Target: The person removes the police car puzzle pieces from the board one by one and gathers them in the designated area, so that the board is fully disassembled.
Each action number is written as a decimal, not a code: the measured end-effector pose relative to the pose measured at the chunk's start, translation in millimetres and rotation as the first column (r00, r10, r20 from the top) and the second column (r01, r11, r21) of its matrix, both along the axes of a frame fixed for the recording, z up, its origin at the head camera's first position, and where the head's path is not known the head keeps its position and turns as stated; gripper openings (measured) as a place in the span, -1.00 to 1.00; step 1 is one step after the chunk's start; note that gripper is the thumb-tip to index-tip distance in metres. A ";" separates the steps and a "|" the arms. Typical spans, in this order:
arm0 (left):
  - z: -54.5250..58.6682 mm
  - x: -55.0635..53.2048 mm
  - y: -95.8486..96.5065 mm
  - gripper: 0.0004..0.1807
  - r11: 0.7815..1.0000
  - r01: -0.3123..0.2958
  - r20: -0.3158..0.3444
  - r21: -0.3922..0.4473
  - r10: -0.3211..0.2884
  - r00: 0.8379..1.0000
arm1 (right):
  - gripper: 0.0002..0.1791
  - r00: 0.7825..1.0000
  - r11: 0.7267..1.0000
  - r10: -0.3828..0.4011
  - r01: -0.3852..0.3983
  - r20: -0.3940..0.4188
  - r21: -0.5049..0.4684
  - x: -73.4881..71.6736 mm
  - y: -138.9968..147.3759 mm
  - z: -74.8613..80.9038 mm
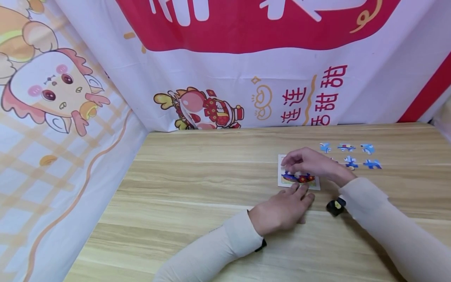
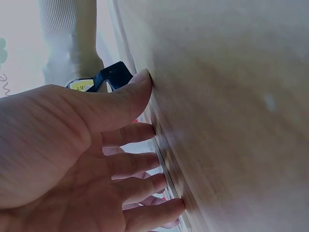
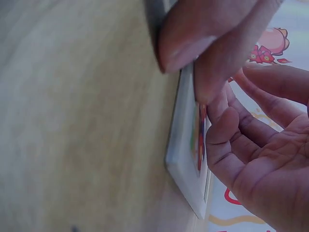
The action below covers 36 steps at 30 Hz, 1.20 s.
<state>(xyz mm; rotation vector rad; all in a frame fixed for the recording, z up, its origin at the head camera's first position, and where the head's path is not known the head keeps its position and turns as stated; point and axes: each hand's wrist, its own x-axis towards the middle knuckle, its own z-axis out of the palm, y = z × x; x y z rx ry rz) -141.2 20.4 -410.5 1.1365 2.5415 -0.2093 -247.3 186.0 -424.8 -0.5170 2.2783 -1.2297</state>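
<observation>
A small white-framed jigsaw puzzle board (image 1: 280,182) lies on the table, with a partly covered blue and red vehicle picture in it. My left hand (image 1: 282,209) rests at its near edge, fingers extended; in the left wrist view the fingertips (image 2: 159,182) touch that edge. Above the board reaches my right hand (image 1: 313,162), its fingers bent down toward the picture. In the right wrist view, the right thumb (image 3: 224,128) comes down beside the picture. Whether a puzzle piece is between the right fingers is hidden.
Right of the board, loose jigsaw pieces (image 1: 350,162) lie in two rows, partly hidden by the right hand. Black wrist gear (image 1: 334,207) shows by the right cuff. Printed cloth (image 1: 229,94) hangs behind the wooden table (image 1: 197,172) and along its left side.
</observation>
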 end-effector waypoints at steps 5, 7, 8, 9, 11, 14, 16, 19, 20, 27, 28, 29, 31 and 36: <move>0.1 -0.4 0.2 -0.27 1.000 -0.008 0.016 -0.009 0.008 1.000 | -0.71 1.000 1.000 -0.006 0.006 0.011 -0.013 0.0 -1.3 -0.4; 0.2 -0.3 0.2 -0.27 1.000 -0.005 0.012 -0.012 0.005 1.000 | -0.72 1.000 1.000 -0.015 0.016 0.021 -0.012 -0.1 -1.8 0.5; 0.3 -0.2 0.2 -0.27 1.000 -0.003 0.006 -0.013 0.003 1.000 | -0.72 1.000 1.000 -0.017 0.017 0.021 -0.011 -0.1 -1.8 0.9; 0.3 0.0 0.2 -0.27 1.000 -0.002 0.001 -0.013 0.002 1.000 | -0.72 0.999 1.000 -0.020 0.020 0.025 -0.011 -0.2 -1.9 1.4; 0.4 0.3 0.1 -0.27 1.000 0.000 -0.007 -0.016 0.000 1.000 | -0.73 0.999 1.000 -0.030 0.030 0.034 -0.008 -0.6 -2.2 2.3; 0.3 0.4 0.4 -0.27 1.000 0.001 -0.013 -0.019 -0.001 1.000 | -0.74 0.999 1.000 -0.029 0.029 0.035 -0.005 -0.8 -2.6 3.0; 0.3 0.2 0.6 -0.27 1.000 0.000 -0.009 -0.021 0.000 1.000 | -0.73 0.999 1.000 -0.024 0.024 0.035 -0.005 -0.9 -2.4 2.6; 0.6 0.0 0.7 -0.27 1.000 -0.002 0.001 -0.020 0.002 1.000 | -0.72 1.000 1.000 -0.017 0.017 0.022 0.005 -0.2 -2.9 2.5; 0.7 0.0 0.6 -0.27 1.000 -0.003 0.003 -0.019 0.003 1.000 | -0.71 1.000 1.000 -0.016 0.015 0.017 0.009 0.0 -3.1 2.2; 0.8 0.4 -0.2 -0.28 1.000 0.006 -0.012 -0.011 -0.006 1.000 | -0.71 0.999 0.998 0.036 -0.034 -0.031 0.058 0.3 -5.5 1.4; 0.8 0.4 -0.3 -0.27 1.000 0.006 -0.015 -0.011 -0.007 1.000 | -0.71 0.998 0.997 0.045 -0.043 -0.032 0.060 0.1 -5.8 1.2; 0.8 0.5 -0.3 -0.27 1.000 0.008 -0.017 -0.012 -0.008 1.000 | -0.71 0.998 0.997 0.052 -0.050 -0.031 0.063 -0.1 -5.9 1.0; 0.7 0.6 -0.2 -0.27 1.000 0.011 -0.022 -0.011 -0.012 1.000 | -0.72 0.998 0.996 0.060 -0.058 -0.023 0.069 -0.4 -6.3 0.9; 0.0 0.6 -0.6 -0.27 1.000 0.023 -0.041 -0.008 -0.023 0.999 | -0.73 0.998 0.995 0.067 -0.067 -0.001 0.073 0.0 -6.8 1.8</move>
